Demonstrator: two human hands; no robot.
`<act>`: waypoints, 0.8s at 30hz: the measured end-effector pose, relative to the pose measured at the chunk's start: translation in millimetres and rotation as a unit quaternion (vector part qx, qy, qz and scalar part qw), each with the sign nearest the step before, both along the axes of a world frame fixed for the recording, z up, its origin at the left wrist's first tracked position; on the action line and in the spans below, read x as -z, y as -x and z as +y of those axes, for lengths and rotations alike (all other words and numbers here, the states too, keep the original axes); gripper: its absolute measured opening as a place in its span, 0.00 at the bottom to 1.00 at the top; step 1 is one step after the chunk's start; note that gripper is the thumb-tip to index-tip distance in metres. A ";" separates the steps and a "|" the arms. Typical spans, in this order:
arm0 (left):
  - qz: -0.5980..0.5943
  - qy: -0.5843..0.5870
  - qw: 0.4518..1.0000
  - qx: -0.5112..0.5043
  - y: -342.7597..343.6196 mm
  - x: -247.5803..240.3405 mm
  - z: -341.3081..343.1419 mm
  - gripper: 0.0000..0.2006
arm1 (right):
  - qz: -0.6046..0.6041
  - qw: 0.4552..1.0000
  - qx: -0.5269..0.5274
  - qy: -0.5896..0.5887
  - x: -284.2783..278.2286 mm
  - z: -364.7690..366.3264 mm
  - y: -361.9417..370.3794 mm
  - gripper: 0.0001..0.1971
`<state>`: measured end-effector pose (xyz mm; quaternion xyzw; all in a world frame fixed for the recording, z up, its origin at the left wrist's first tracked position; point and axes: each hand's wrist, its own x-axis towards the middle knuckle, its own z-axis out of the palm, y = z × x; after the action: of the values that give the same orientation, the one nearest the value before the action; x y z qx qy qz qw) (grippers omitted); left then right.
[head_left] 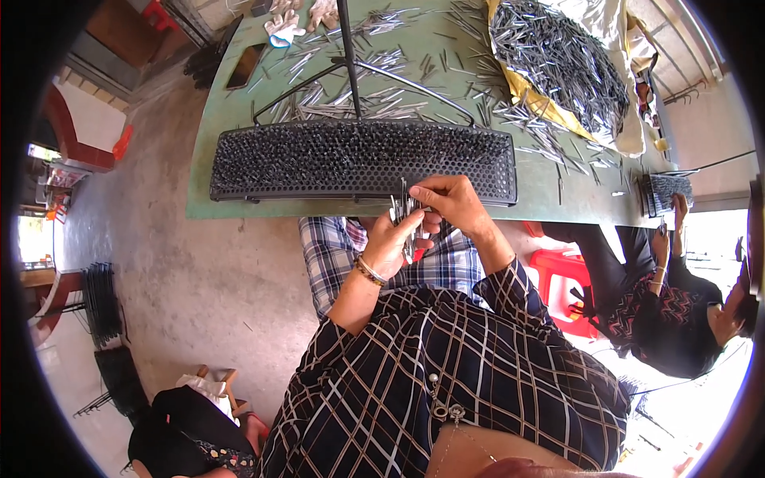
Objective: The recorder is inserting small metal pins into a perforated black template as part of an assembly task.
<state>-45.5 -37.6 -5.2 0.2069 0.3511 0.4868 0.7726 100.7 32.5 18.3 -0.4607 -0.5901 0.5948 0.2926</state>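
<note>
My left hand (pixel 386 245) is closed around a bunch of thin dark and silvery metal strips (pixel 409 233), which stand roughly upright in front of my body. At their upper ends, the thumb and fingers of my right hand (pixel 458 205) pinch a strip. Just beyond both hands, along the table's near edge, lies a long black perforated rack (pixel 454 182). Its far rows of holes are filled with upright dark pieces, while holes nearer me show bare. A black stand frame (pixel 351 72) rises from the rack's far side.
Loose metal strips (pixel 382 64) are scattered over the green table (pixel 205 171). An open yellow-and-white sack (pixel 558 72) full of strips lies at far right. Gloves (pixel 283 28) and a phone (pixel 245 65) are at far left. A co-worker (pixel 677 319) handles another rack (pixel 661 193); a red stool (pixel 558 275) stands nearby.
</note>
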 end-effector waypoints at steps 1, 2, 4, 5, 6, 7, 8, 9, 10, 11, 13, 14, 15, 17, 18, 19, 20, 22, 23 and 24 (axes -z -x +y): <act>0.001 0.000 1.000 0.002 -1.7 -2.2 -0.1 0.13 | 0.001 1.000 0.002 0.000 -1.2 -0.4 -1.5 0.13; -0.001 0.009 1.000 -0.004 -2.9 -4.5 -0.9 0.13 | -0.011 1.000 0.010 -0.001 -3.5 -0.9 -2.1 0.13; -0.002 0.017 1.000 -0.010 -3.0 -5.2 -1.9 0.13 | -0.022 1.000 0.019 -0.002 -2.7 -1.8 -2.5 0.13; 0.006 0.013 1.000 -0.005 -2.9 -2.6 -2.1 0.13 | -0.016 1.000 0.015 -0.002 0.6 -2.5 -2.9 0.12; 0.013 0.010 1.000 -0.002 -2.9 -0.5 -2.2 0.13 | -0.010 1.000 0.011 -0.002 2.8 -3.2 -3.5 0.12; 0.013 0.010 1.000 -0.001 -2.8 1.6 -2.1 0.13 | -0.009 1.000 0.012 -0.002 3.4 -4.0 -5.4 0.12; 0.016 0.003 1.000 0.000 -2.5 2.2 -2.0 0.13 | -0.003 1.000 -0.008 0.018 -0.2 -5.1 -6.6 0.13; 0.019 -0.003 1.000 0.000 -2.4 2.7 -2.0 0.12 | 0.004 0.999 -0.029 0.038 -1.9 -5.6 -7.4 0.14; 0.019 -0.003 1.000 0.000 -2.9 3.3 -2.1 0.12 | 0.004 0.999 -0.029 0.038 -0.2 -5.4 -8.0 0.14; 0.020 -0.001 1.000 0.003 -3.6 2.0 -2.1 0.12 | 0.005 0.999 -0.019 0.038 0.6 -4.7 -8.0 0.15; 0.021 0.000 1.000 0.006 -3.3 1.0 -2.0 0.12 | 0.006 0.999 -0.008 0.038 -1.3 -3.9 -7.5 0.16; 0.029 -0.012 0.999 0.011 -2.3 1.7 -2.4 0.11 | -0.014 1.000 0.007 0.022 -6.3 -4.2 -5.6 0.16; 0.038 -0.024 0.999 0.015 -1.5 2.4 -2.8 0.11 | -0.034 0.999 0.022 0.005 -8.8 -4.2 -4.4 0.16; 0.038 -0.033 0.998 0.037 -0.3 -2.3 -3.2 0.10 | -0.009 0.999 0.018 0.030 -6.3 0.4 -4.0 0.15; 0.038 -0.043 0.997 0.059 0.0 -5.1 -3.2 0.10 | 0.017 0.998 0.014 0.055 -5.7 1.8 -4.3 0.15; 0.038 -0.043 0.997 0.060 0.4 -2.5 -3.7 0.10 | 0.017 0.998 0.014 0.055 -6.1 1.4 -5.2 0.15; 0.033 -0.048 0.995 0.075 1.5 -0.5 -3.6 0.10 | 0.018 0.998 0.011 0.060 -7.0 2.2 -5.6 0.14; 0.031 -0.050 0.995 0.077 1.5 1.8 -4.5 0.11 | 0.032 0.997 0.004 0.067 -11.1 5.4 -5.9 0.12; 0.031 -0.050 0.995 0.078 1.6 0.9 -4.5 0.11 | 0.032 0.997 0.004 0.067 -12.7 6.0 -5.2 0.12; 0.036 -0.036 0.996 0.079 1.9 0.2 -4.1 0.11 | 0.033 0.998 0.038 0.041 -14.1 6.6 -4.0 0.11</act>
<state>-47.4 -41.8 -5.5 0.2793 0.3429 0.4289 0.7877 104.7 39.1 32.3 -0.4745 -0.5379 0.6216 0.3150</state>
